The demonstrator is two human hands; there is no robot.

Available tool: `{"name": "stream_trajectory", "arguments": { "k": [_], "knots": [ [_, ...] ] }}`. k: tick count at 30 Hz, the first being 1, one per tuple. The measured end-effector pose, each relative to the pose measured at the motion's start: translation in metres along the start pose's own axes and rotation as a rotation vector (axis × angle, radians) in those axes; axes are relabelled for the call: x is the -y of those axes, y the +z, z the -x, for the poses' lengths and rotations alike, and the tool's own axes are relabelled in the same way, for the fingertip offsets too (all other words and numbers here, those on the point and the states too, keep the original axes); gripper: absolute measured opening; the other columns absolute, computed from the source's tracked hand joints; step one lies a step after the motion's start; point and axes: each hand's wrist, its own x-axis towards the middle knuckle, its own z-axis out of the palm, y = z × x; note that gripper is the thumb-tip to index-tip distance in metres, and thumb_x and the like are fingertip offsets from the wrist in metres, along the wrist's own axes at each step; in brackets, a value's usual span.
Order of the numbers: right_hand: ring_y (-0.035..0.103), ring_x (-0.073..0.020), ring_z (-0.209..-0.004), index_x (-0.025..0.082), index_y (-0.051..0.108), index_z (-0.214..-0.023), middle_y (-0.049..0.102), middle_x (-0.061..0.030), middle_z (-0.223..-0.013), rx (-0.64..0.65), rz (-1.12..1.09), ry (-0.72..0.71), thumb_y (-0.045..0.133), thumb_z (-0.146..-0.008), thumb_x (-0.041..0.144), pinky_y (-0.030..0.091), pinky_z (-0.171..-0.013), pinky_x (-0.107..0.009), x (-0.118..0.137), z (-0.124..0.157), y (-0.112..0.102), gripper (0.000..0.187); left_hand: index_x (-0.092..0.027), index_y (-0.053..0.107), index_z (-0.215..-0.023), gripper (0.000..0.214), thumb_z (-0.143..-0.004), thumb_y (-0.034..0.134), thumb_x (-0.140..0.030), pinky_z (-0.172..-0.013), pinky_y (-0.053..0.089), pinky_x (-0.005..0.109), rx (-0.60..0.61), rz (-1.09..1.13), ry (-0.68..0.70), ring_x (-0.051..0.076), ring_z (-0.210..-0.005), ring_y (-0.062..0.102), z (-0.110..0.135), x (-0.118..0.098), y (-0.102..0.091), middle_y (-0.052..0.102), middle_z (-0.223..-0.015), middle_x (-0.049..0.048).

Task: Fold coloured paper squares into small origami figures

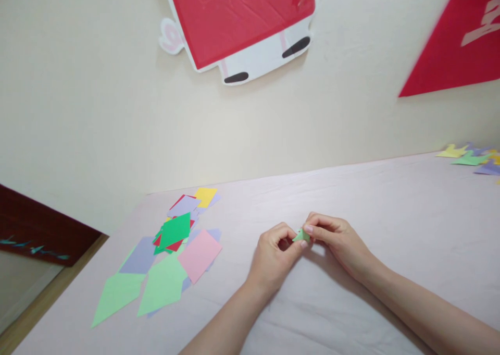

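Both hands meet near the middle of a pale pink table [390, 214]. My left hand [273, 256] and my right hand [336, 237] pinch a small folded piece of light green paper [301, 235] between their fingertips, just above the tabletop. The fingers of both hands are curled in around it. Most of the little green piece is hidden by the fingers.
A loose spread of coloured paper squares [172, 251] lies to the left of the hands: green, pink, lilac, red, yellow. Several folded paper shapes [471, 157] sit at the far right edge. A cream wall with red decorations [242, 16] rises behind the table.
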Motion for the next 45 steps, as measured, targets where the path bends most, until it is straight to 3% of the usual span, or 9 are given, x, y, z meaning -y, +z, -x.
{"name": "stream_trajectory", "arguments": {
  "k": [5, 9, 11, 20, 30, 39, 45],
  "knots": [
    [0.049, -0.0146, -0.064, 0.018, 0.061, -0.062, 0.054, 0.0016, -0.062, 0.045, -0.020, 0.013, 0.068, -0.078, 0.045, 0.040, -0.065, -0.027, -0.001, -0.002, -0.001, 0.032, -0.020, 0.068, -0.076, 0.011, -0.082, 0.065, -0.028, -0.066, 0.037, 0.025, 0.069, -0.048, 0.036, 0.016, -0.071, 0.050, 0.001, -0.001, 0.002, 0.059, -0.074, -0.0007],
    [0.051, -0.0144, -0.067, 0.018, 0.068, -0.077, 0.057, 0.0019, -0.066, 0.051, -0.066, 0.006, 0.069, -0.078, 0.043, 0.041, -0.067, -0.027, -0.003, -0.002, -0.002, 0.025, -0.020, 0.071, -0.079, 0.011, -0.083, 0.064, -0.028, -0.064, 0.035, 0.025, 0.036, -0.017, 0.045, 0.015, -0.068, 0.048, 0.002, -0.001, 0.002, 0.058, -0.073, -0.0010],
    [0.051, -0.0145, -0.066, 0.018, 0.066, -0.075, 0.057, 0.0018, -0.065, 0.028, -0.075, -0.002, 0.070, -0.077, 0.043, 0.041, -0.067, -0.028, -0.002, -0.002, -0.002, 0.026, -0.019, 0.072, -0.077, 0.011, -0.082, 0.066, -0.028, -0.061, 0.033, 0.025, 0.026, -0.011, 0.032, 0.014, -0.066, 0.046, 0.002, 0.000, 0.001, 0.055, -0.070, -0.0016],
    [0.049, -0.0139, -0.063, 0.019, 0.059, -0.069, 0.055, 0.0016, -0.063, -0.080, -0.018, -0.077, 0.063, -0.083, 0.046, 0.040, -0.064, -0.027, -0.001, 0.000, -0.001, 0.032, -0.017, 0.059, -0.070, 0.021, -0.081, 0.065, -0.034, -0.059, 0.033, 0.023, 0.026, 0.042, -0.056, 0.012, -0.063, 0.043, 0.000, 0.003, 0.001, 0.050, -0.066, -0.0037],
    [0.050, -0.0124, -0.065, 0.020, 0.061, -0.082, 0.056, 0.0022, -0.071, -0.120, -0.040, -0.174, 0.065, -0.082, 0.039, 0.042, -0.062, -0.024, -0.004, 0.002, 0.001, 0.020, -0.016, 0.057, -0.072, 0.023, -0.086, 0.060, -0.035, -0.059, 0.029, 0.023, 0.035, 0.067, -0.020, 0.011, -0.063, 0.039, -0.002, 0.006, -0.001, 0.046, -0.065, -0.0047],
    [0.056, -0.0152, -0.070, 0.020, 0.059, -0.084, 0.060, 0.0008, -0.075, -0.015, 0.167, -0.228, 0.059, -0.087, 0.031, 0.044, -0.067, -0.028, -0.004, 0.008, -0.001, 0.012, -0.015, 0.062, -0.079, 0.017, -0.085, 0.058, -0.031, -0.065, 0.035, 0.024, 0.048, 0.021, -0.014, 0.013, -0.069, 0.046, 0.000, 0.008, -0.002, 0.055, -0.072, -0.0019],
    [0.052, -0.0146, -0.066, 0.019, 0.059, -0.079, 0.058, 0.0007, -0.071, -0.077, 0.411, -0.337, 0.055, -0.087, 0.025, 0.040, -0.063, -0.027, 0.002, 0.009, 0.000, 0.011, -0.016, 0.062, -0.078, 0.014, -0.082, 0.058, -0.029, -0.067, 0.037, 0.024, 0.043, 0.055, -0.025, 0.014, -0.071, 0.050, -0.002, 0.004, -0.001, 0.058, -0.074, -0.0007]
  ]
}}
